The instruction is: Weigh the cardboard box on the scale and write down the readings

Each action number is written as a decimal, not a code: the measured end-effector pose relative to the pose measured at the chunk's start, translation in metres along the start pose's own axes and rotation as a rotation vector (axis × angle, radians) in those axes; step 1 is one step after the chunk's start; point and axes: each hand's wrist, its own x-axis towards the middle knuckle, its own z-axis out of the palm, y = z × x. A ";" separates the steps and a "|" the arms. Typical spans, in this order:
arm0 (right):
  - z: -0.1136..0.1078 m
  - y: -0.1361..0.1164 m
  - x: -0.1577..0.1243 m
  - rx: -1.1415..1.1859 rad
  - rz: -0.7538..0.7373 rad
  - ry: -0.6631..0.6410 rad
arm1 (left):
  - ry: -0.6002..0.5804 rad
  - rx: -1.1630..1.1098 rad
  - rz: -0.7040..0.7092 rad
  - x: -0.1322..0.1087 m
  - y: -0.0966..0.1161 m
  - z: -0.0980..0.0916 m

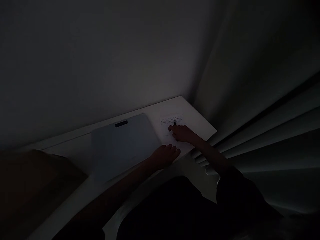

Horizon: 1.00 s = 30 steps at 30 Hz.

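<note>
Paper: marked sheet [164, 126] laid flat on the right end of the desk, beside the grey panel; rows of small dark marks seen across its far part, too dim to be read.
Pen: dark pen [174, 122] held over the sheet by the rows; tip contact cannot be told.
Right hand: right hand [183, 133] placed over the near part of the sheet, fingers closed around the pen; likely held low for control, with the marked rows left uncovered.
Left hand: left hand [165, 155] rested at the near desk edge, no object seen in it; fingers bent, grip cannot be told; probably placed there for support.
Panel: grey panel [122, 143] with a dark strip [121, 123] laid left of the sheet, its near edge crossed by the left forearm; sheet presumably set to the right for bare space.
Desk: white desk [197, 125] set along the wall [100, 60].
Edges: brown object [32, 180] seen at left, unclear; curtain [270, 140] hung at right.
Light: very dim.
</note>
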 end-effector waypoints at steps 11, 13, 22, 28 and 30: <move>0.012 0.016 0.009 -0.053 0.192 0.183 | -0.094 -0.153 -0.114 0.031 0.009 0.020; 0.013 0.019 0.013 -0.038 0.204 0.146 | -0.099 -0.169 -0.120 0.031 0.009 0.021; -0.004 0.024 0.032 0.128 0.108 0.138 | -0.055 -0.239 -0.129 0.031 0.007 0.027; -0.035 0.026 0.039 0.118 -0.028 0.213 | -0.030 -0.279 -0.123 0.031 0.006 0.031; -0.041 0.026 0.045 0.026 -0.050 0.266 | -0.031 -0.290 -0.122 0.031 0.005 0.032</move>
